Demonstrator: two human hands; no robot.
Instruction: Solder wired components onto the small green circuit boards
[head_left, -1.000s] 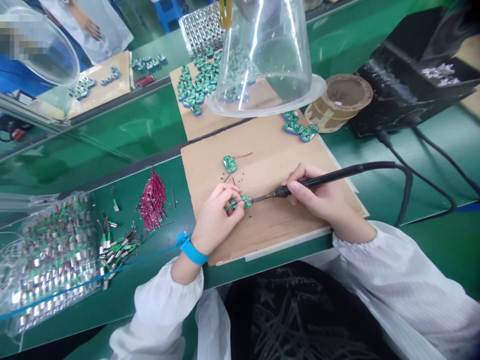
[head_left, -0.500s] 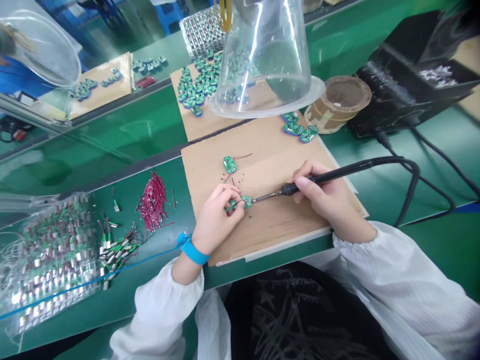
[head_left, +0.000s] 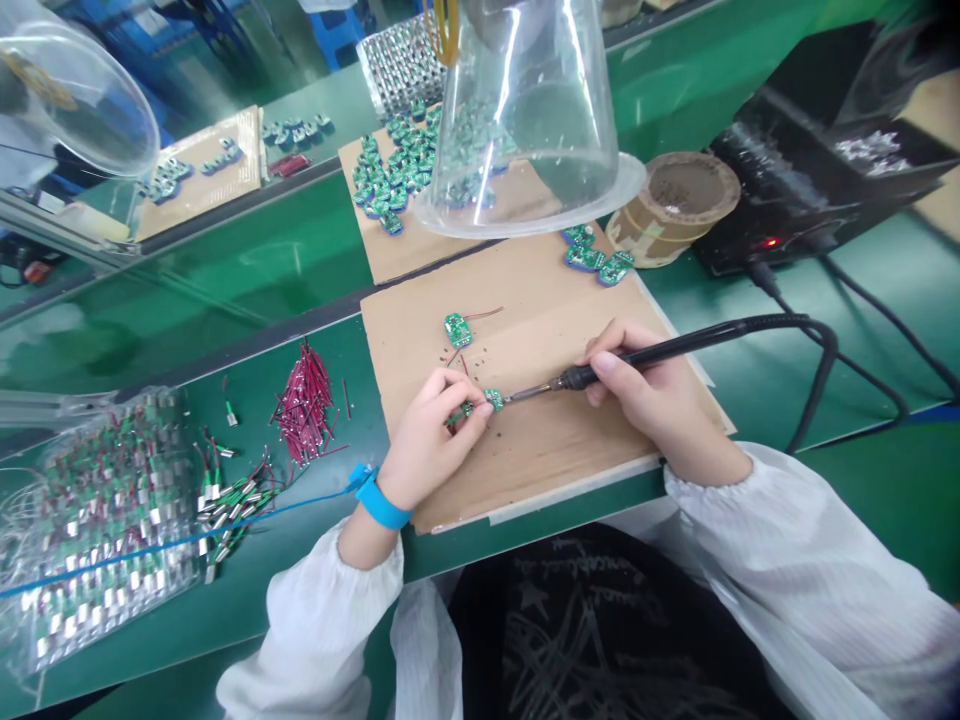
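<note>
Green bench fills my view, glossy and reflective, with a brown cardboard sheet lying near its front edge. My left hand pinches a small green board against the cardboard, fingers curled over it, and a blue wrist strap circles that wrist. My right hand grips a slim black iron like a pen, its thin metal tip at the board's edge; I cannot tell whether it touches. The hands are apart but close, with only the iron's tip bridging the gap. Just above them lies a second board with fine red leads, among dark specks on the cardboard. Three more boards sit by the sheet's far edge, beside a tan drum and a black station with one red light. A clear plastic cover hangs above a heap of boards on further cardboard. To my left, a spiky tangle of red wires lies on the bench beside a crinkled clear bag packed with wired parts. The iron's cord curves away right, leaving open bench around my right wrist.
</note>
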